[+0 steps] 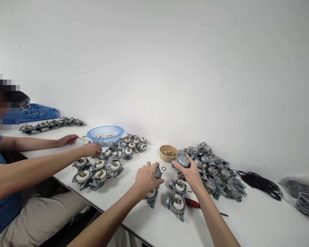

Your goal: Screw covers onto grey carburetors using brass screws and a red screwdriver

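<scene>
My left hand (147, 175) is closed over a grey metal carburetor (158, 172), most of it covered by my fingers. Just below that hand lies a carburetor with a white float (151, 195). My right hand (190, 171) grips a smooth grey carburetor float bowl (182, 160) at the edge of a pile of carburetor parts (213, 171). Between my forearms are two open carburetors (177, 202) with white floats facing up. A small black O-ring (163, 168) rests on the table between my hands.
A round tan tub (164, 148) of small brass parts stands near the wall. A red-handled screwdriver (192, 203) lies by my right forearm, black rings (260, 184) farther right. At left, a co-worker's hand (92, 150) touches carburetors near a blue basket (94, 131).
</scene>
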The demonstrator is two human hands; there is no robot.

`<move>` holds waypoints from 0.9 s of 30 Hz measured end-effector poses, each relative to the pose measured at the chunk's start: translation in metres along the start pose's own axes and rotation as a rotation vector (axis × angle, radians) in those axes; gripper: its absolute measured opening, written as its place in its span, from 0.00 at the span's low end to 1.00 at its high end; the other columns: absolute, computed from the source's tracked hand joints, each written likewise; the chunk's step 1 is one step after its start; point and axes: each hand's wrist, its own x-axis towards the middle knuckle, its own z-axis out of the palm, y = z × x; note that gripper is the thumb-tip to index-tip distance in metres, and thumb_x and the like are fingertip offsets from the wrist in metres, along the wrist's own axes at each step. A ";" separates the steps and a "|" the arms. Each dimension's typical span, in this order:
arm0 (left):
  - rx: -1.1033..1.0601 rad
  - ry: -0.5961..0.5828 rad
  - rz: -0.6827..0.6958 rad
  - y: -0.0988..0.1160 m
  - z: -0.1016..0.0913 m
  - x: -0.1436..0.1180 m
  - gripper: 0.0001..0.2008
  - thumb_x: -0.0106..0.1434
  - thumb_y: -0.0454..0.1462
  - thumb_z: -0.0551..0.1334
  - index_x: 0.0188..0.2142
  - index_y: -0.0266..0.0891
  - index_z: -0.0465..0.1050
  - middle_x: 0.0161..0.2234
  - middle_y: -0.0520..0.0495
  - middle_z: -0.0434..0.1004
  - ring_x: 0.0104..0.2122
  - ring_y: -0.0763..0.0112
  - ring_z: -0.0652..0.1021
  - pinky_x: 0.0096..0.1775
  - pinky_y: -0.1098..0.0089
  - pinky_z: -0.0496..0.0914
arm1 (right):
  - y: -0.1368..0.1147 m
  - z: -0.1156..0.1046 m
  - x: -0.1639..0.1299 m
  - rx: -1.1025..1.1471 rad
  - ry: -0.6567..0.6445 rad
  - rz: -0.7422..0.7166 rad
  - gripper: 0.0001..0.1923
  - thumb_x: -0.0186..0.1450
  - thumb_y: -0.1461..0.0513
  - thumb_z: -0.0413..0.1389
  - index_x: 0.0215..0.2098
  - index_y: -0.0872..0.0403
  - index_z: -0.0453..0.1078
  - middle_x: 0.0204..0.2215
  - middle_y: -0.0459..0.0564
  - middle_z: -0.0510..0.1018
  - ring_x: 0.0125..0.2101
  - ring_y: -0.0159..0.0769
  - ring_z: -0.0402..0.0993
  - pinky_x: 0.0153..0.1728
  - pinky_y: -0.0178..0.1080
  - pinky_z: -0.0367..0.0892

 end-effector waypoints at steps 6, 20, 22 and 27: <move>-0.314 0.097 0.138 -0.038 -0.008 0.012 0.29 0.60 0.54 0.69 0.58 0.49 0.73 0.49 0.43 0.73 0.49 0.51 0.79 0.50 0.55 0.72 | -0.022 0.017 0.041 -0.508 -0.097 -0.087 0.34 0.59 0.44 0.67 0.57 0.52 0.73 0.43 0.55 0.83 0.28 0.40 0.76 0.22 0.39 0.72; -0.984 -0.054 0.359 -0.091 0.038 0.052 0.20 0.69 0.50 0.62 0.54 0.45 0.77 0.56 0.43 0.80 0.55 0.57 0.78 0.51 0.62 0.75 | 0.032 0.084 0.111 -1.221 -0.610 -0.055 0.16 0.68 0.56 0.65 0.50 0.56 0.76 0.49 0.52 0.80 0.48 0.43 0.79 0.51 0.51 0.75; -1.012 -0.109 0.369 -0.093 0.040 0.050 0.22 0.68 0.50 0.64 0.56 0.44 0.76 0.57 0.41 0.79 0.53 0.56 0.79 0.51 0.61 0.75 | 0.040 0.088 0.111 -1.257 -0.653 -0.051 0.14 0.72 0.56 0.61 0.52 0.56 0.74 0.50 0.53 0.79 0.48 0.42 0.78 0.51 0.51 0.75; -1.049 -0.162 0.330 -0.096 0.048 0.051 0.25 0.65 0.49 0.68 0.59 0.46 0.74 0.59 0.38 0.75 0.54 0.53 0.79 0.49 0.60 0.76 | 0.054 0.088 0.114 -1.274 -0.711 -0.075 0.13 0.69 0.58 0.65 0.50 0.55 0.76 0.48 0.53 0.81 0.47 0.43 0.79 0.50 0.49 0.75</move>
